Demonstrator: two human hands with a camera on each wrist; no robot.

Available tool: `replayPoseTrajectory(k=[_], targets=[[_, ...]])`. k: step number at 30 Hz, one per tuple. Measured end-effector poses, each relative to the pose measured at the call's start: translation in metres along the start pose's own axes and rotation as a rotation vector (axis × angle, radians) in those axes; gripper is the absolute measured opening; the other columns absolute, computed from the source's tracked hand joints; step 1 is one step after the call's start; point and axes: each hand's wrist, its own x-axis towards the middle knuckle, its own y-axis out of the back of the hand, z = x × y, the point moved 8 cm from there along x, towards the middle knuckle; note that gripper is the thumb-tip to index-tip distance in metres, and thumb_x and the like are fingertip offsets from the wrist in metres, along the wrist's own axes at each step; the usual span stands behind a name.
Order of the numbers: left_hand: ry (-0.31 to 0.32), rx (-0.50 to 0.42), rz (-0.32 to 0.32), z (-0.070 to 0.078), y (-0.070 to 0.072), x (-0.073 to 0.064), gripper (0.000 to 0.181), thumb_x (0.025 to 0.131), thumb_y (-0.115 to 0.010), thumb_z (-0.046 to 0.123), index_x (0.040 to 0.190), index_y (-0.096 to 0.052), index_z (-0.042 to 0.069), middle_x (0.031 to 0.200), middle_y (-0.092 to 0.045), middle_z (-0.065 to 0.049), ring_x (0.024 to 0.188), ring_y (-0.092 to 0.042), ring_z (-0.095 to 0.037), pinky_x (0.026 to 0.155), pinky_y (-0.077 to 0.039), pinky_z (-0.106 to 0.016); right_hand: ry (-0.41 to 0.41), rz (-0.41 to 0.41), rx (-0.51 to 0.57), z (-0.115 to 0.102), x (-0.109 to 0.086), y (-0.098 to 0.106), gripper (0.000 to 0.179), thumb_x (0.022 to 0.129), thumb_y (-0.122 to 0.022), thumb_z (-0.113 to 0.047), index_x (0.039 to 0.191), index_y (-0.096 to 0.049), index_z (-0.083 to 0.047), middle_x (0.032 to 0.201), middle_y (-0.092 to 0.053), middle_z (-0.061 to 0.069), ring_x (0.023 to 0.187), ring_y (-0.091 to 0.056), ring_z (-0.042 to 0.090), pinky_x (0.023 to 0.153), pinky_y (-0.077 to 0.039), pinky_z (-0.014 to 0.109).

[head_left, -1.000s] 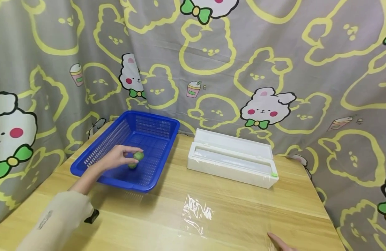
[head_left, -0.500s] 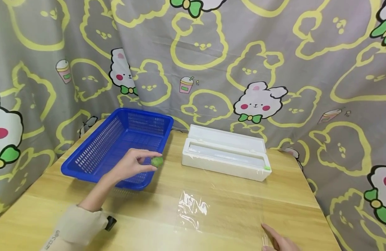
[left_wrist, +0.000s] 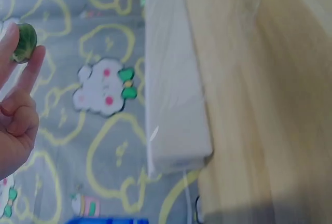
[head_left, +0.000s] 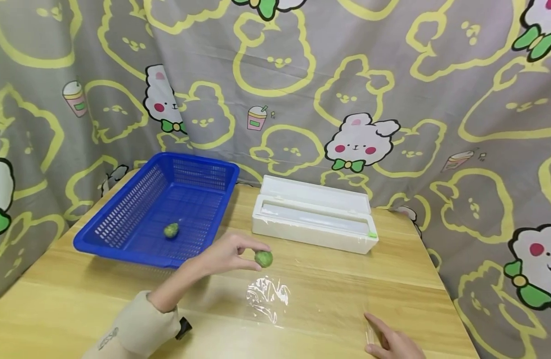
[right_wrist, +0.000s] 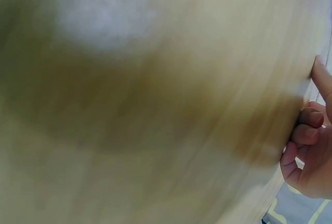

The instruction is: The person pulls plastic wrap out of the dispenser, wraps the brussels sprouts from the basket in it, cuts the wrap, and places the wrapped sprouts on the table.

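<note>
My left hand (head_left: 230, 257) pinches a green Brussels sprout (head_left: 264, 259) between thumb and fingertips, held over the table to the right of the basket. The left wrist view also shows the sprout (left_wrist: 25, 43) at the fingertips. Another Brussels sprout (head_left: 171, 230) lies in the blue plastic basket (head_left: 155, 262). Clear plastic wrap (head_left: 268, 294) stretches from the white dispenser box (head_left: 311, 237) toward the front of the table. At its right edge, my right hand (head_left: 394, 344) holds the wrap, index finger extended and the film creased by the thumb. Other right fingers (right_wrist: 307, 125) curl in the right wrist view.
The dispenser's lid (head_left: 316, 194) stands raised at the back, with a green piece (head_left: 372, 235) at the box's right end. A wooden table (head_left: 56, 294) bears everything. Behind it hangs a grey patterned curtain (head_left: 204, 50).
My left hand has lifted one Brussels sprout out of the basket and carried it right, over the table by the wrap. The right hand keeps to the wrap's edge. The head view has shifted slightly.
</note>
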Motion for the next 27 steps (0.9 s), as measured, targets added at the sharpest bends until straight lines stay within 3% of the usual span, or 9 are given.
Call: replayPoseTrajectory(k=[6, 12, 17, 20, 22, 24, 27], targets=[[0.039, -0.03, -0.11, -0.007, -0.038, 0.016, 0.033, 0.073, -0.074, 0.018, 0.104, -0.068, 0.008, 0.087, -0.07, 0.003, 0.047, -0.026, 0.001, 0.043, -0.025, -0.012, -0.021, 0.061, -0.079, -0.002, -0.001, 0.003, 0.074, 0.08, -0.061, -0.048, 0.132, -0.041, 0.002, 0.053, -0.034, -0.012, 0.043, -0.023, 0.0, 0.04, -0.022, 0.018], [0.062, -0.079, -0.105, -0.026, -0.072, 0.027, 0.032, 0.074, -0.074, 0.015, 0.104, -0.068, 0.006, 0.088, -0.07, 0.0, 0.047, -0.029, 0.003, 0.042, -0.027, -0.013, 0.004, 0.108, -0.112, -0.005, -0.003, 0.005, 0.072, 0.079, -0.062, -0.047, 0.131, -0.043, 0.0, 0.051, -0.031, -0.015, 0.043, -0.022, -0.001, 0.04, -0.023, 0.017], [0.149, -0.109, -0.13, -0.047, -0.096, 0.03, 0.032, 0.073, -0.074, 0.012, 0.104, -0.068, 0.007, 0.091, -0.07, -0.001, 0.044, -0.029, 0.002, 0.041, -0.027, -0.014, 0.016, 0.113, -0.129, -0.007, -0.004, 0.005, 0.072, 0.08, -0.061, -0.047, 0.131, -0.043, -0.001, 0.051, -0.031, -0.015, 0.044, -0.021, -0.001, 0.041, -0.023, 0.017], [0.158, -0.084, -0.197, -0.052, -0.112, 0.029, 0.031, 0.074, -0.073, 0.013, 0.105, -0.068, 0.009, 0.092, -0.07, 0.001, 0.051, -0.041, 0.006, 0.049, -0.037, -0.013, 0.018, 0.121, -0.151, -0.007, -0.004, 0.006, 0.071, 0.079, -0.062, -0.048, 0.131, -0.044, -0.002, 0.051, -0.03, -0.015, 0.045, -0.021, -0.001, 0.042, -0.023, 0.018], [0.133, -0.04, -0.256, -0.053, -0.122, 0.029, 0.031, 0.075, -0.073, 0.016, 0.106, -0.068, 0.01, 0.092, -0.07, 0.003, 0.064, -0.051, 0.007, 0.063, -0.044, -0.014, 0.021, 0.133, -0.17, -0.008, -0.004, 0.007, 0.071, 0.079, -0.062, -0.048, 0.131, -0.045, -0.003, 0.052, -0.031, -0.015, 0.046, -0.022, -0.001, 0.043, -0.024, 0.019], [0.117, 0.004, -0.312, -0.054, -0.132, 0.029, 0.033, 0.076, -0.072, 0.019, 0.107, -0.067, 0.012, 0.093, -0.069, 0.005, 0.079, -0.056, 0.007, 0.078, -0.045, -0.015, 0.021, 0.147, -0.187, -0.009, -0.005, 0.008, 0.07, 0.078, -0.063, -0.048, 0.13, -0.046, -0.003, 0.053, -0.031, -0.014, 0.047, -0.023, 0.0, 0.044, -0.025, 0.019], [0.113, 0.048, -0.38, -0.056, -0.145, 0.029, 0.035, 0.077, -0.071, 0.022, 0.109, -0.066, 0.012, 0.095, -0.069, 0.007, 0.082, -0.057, 0.007, 0.084, -0.042, -0.014, 0.002, 0.153, -0.195, -0.009, -0.006, 0.009, 0.071, 0.077, -0.063, -0.049, 0.131, -0.046, -0.004, 0.054, -0.032, -0.013, 0.048, -0.023, 0.001, 0.045, -0.026, 0.02]])
